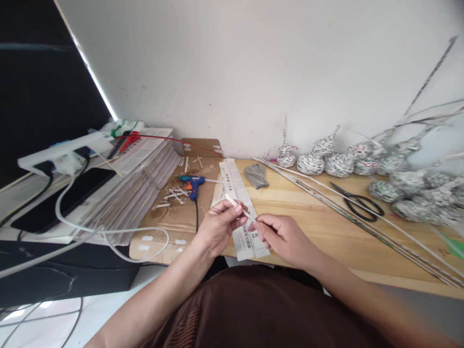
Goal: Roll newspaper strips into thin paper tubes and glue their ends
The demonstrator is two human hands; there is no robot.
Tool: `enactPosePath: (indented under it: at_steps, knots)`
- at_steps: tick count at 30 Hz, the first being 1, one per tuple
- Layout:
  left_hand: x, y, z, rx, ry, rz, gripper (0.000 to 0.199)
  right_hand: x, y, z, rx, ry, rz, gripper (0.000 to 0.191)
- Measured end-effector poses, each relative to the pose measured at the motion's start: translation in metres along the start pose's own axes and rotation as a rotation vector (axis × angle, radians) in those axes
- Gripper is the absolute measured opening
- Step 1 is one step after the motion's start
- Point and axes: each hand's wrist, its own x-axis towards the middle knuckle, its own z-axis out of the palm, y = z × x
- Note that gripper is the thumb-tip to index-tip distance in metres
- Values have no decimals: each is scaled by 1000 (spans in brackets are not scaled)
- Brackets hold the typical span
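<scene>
Between my two hands, in front of my body, runs a thin rolled white paper strip (232, 199). My left hand (221, 224) pinches it near its upper end, and that tip sticks out past the fingers. Lower down, my right hand (282, 236) grips the strip's other end between thumb and fingers. Beneath them flat printed paper strips (241, 212) lie on the wooden table (297, 212). A blue glue gun (195, 186) rests on cardboard to the left, among small white scraps (176, 195).
Woven paper gourd shapes (311, 163) line the wall at the right. Black scissors (360, 203), long paper rods (337, 209) and a grey cloth (256, 175) lie on the table. At left are a paper stack (137, 188), a phone (63, 200), a power strip (65, 150) and looping cables.
</scene>
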Motion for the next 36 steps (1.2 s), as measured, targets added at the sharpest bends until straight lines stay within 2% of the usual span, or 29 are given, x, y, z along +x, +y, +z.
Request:
enactPosePath:
  at_steps: [3, 6, 8, 11, 17, 24, 29, 31, 36]
  knots:
    - [0, 0, 0, -32, 17, -37, 18, 4, 5, -1, 333, -193, 164, 39]
    - [1, 0, 1, -61, 38, -93, 18, 7, 12, -2, 642, -338, 253, 39]
    - [1, 0, 1, -76, 36, -118, 17, 8, 15, -2, 767, -368, 293, 37]
    - [1, -1, 2, -78, 14, -129, 22, 9, 18, -3, 833, -363, 309, 35]
    - [2, -1, -1, -30, -40, -66, 27, 9, 19, -4, 839, -315, 308, 35]
    - [3, 10, -3, -29, -32, 12, 29, 8, 20, -3, 770, -284, 315, 37]
    - [3, 12, -5, 6, -11, 57, 19, 6, 16, -1, 696, -294, 279, 40]
    - [3, 10, -6, 11, 14, 72, 17, 4, 13, 1, 582, -242, 235, 38]
    - [4, 7, -8, 1, 18, 95, 13, 1, 10, 6, 284, 1, 109, 28]
